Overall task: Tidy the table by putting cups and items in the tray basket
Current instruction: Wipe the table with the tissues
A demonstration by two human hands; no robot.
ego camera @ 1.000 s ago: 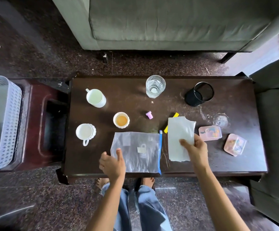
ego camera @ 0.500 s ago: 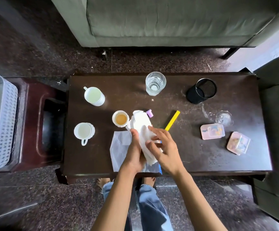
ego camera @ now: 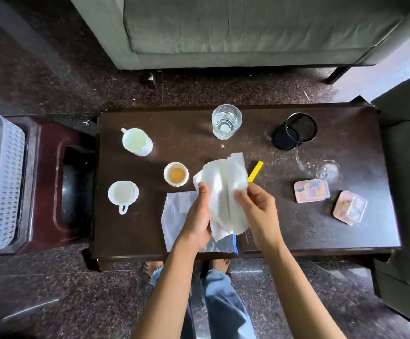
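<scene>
Fingers (ego camera: 202,189) of the left hand (ego camera: 196,221) and the right hand (ego camera: 260,211) are curling round a crumpled white paper towel (ego camera: 223,187), pinching it from both sides just above the zip-lock bag (ego camera: 174,216) on the table (ego camera: 187,133). The towel is running lengthwise away from the person, its loose end pointing toward the sofa (ego camera: 248,33). The tray basket (ego camera: 5,167) is sitting well off to the left, so the left hand is nearer it.

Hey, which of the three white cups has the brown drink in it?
The small cup beside the tissue; the far mug and the near mug look pale inside.
</scene>
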